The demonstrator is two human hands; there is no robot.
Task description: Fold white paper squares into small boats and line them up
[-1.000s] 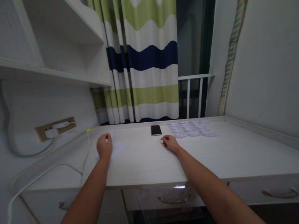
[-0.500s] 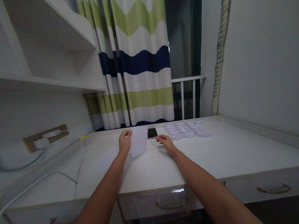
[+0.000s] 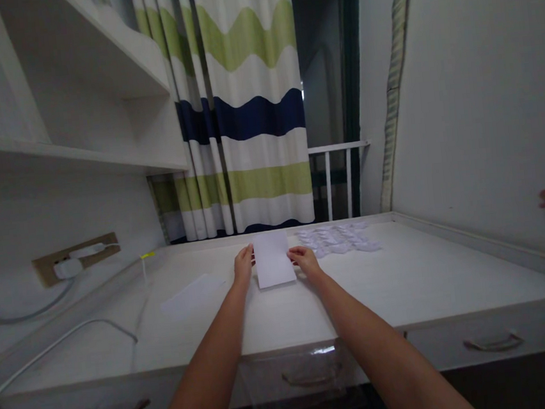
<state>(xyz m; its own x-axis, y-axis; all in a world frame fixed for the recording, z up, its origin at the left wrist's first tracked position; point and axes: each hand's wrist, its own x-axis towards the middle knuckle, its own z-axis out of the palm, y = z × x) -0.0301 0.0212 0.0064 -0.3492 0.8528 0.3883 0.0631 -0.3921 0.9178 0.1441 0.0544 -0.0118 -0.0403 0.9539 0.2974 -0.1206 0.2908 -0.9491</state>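
A white sheet of paper [image 3: 273, 261] stands nearly upright above the white desk [image 3: 405, 282], held between both hands. My left hand [image 3: 243, 266] pinches its left edge and my right hand [image 3: 303, 260] pinches its right edge. The sheet hides the phone that lay behind it. Another white sheet [image 3: 192, 294] lies flat on the desk to the left of my left hand. Several small folded white paper pieces [image 3: 338, 239] lie in rows on the desk just right of my right hand.
A wall socket with a white plug [image 3: 69, 266] and a cable [image 3: 58, 337] runs along the left. Shelves [image 3: 69, 153] hang over the left side. A striped curtain [image 3: 245, 117] and a white railing [image 3: 340, 178] stand behind the desk. Drawer handles [image 3: 493, 342] face me.
My left hand lifted a sheet from the desk's left side and carried it right to the middle. My right hand came up and took its right edge. The phone is now covered.
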